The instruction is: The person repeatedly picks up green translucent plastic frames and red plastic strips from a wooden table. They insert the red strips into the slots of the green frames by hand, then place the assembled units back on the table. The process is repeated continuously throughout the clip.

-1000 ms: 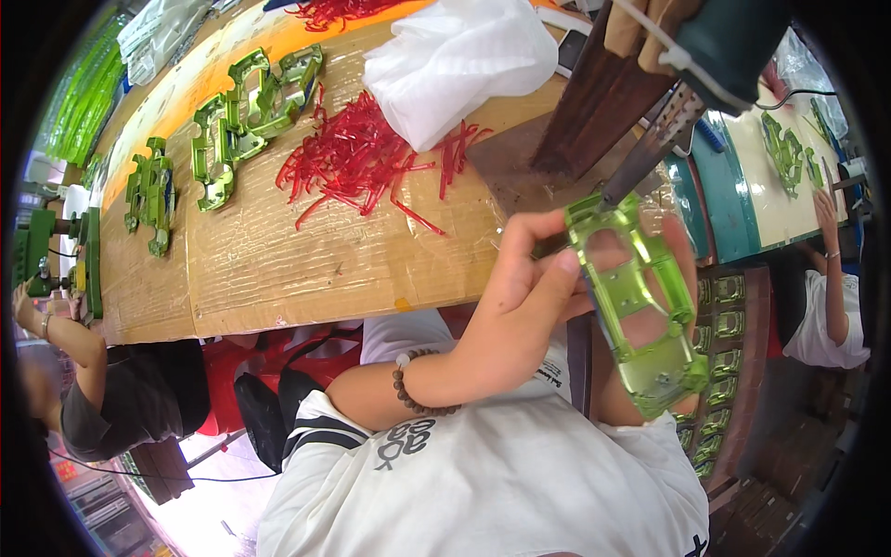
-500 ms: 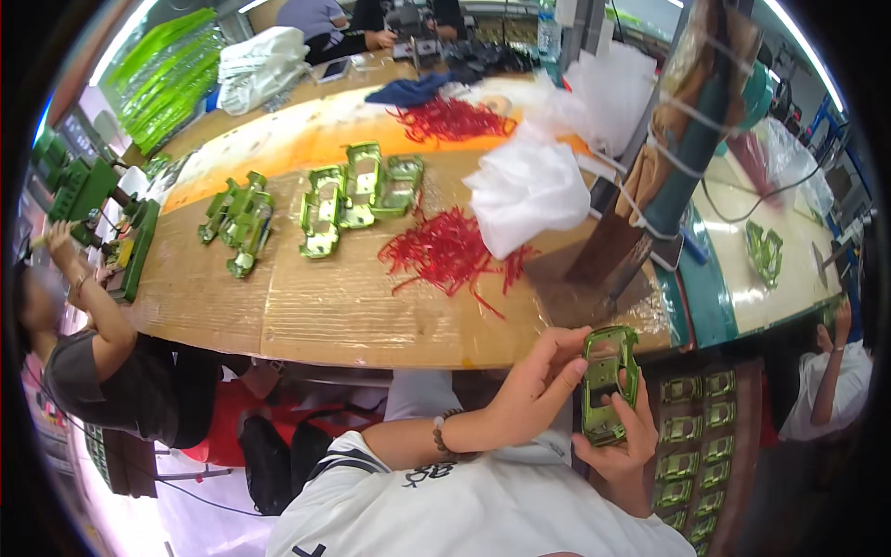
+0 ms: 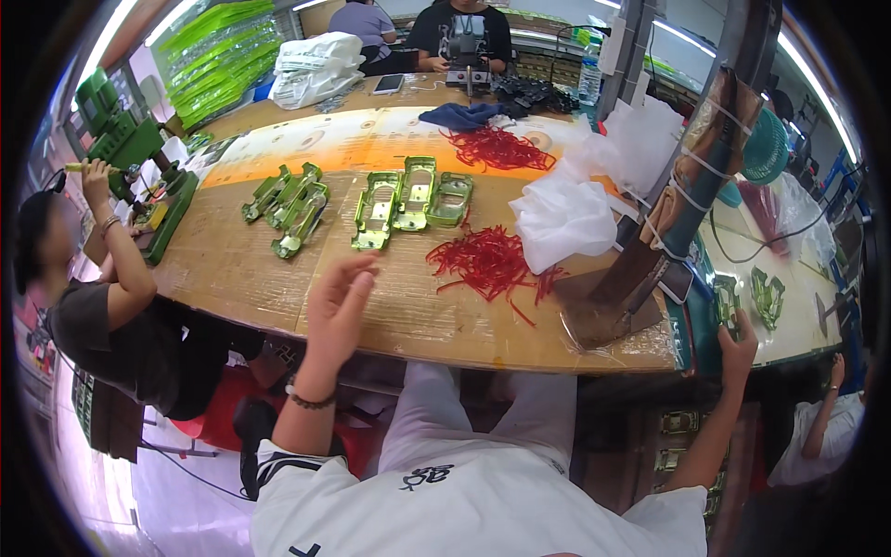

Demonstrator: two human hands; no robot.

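Observation:
My right hand (image 3: 738, 343) is stretched far out to the right, its fingers on the near end of a green metallic toy car body (image 3: 727, 299) over the pale side table. Beside that body lies another green toy car body (image 3: 767, 297). Above the near part of the main table, my left hand (image 3: 339, 302) is raised with nothing in it, its fingers loosely bent and apart from the thumb. Just beyond its fingertips stands a group of three green car bodies (image 3: 375, 212). Farther left lies a second group of green car bodies (image 3: 299, 221).
Red strips (image 3: 484, 262) lie heaped beside white foam wrapping (image 3: 564, 218). A wrapped post (image 3: 682, 200) rises between the main table (image 3: 232, 278) and side table. One person works at a green machine (image 3: 125, 148) on the left. Trays of car bodies (image 3: 682, 422) stand below right.
My hands have parted. The right has carried the car body from in front of me to the right-hand table; the left has let go of it and moved left and forward over the main table.

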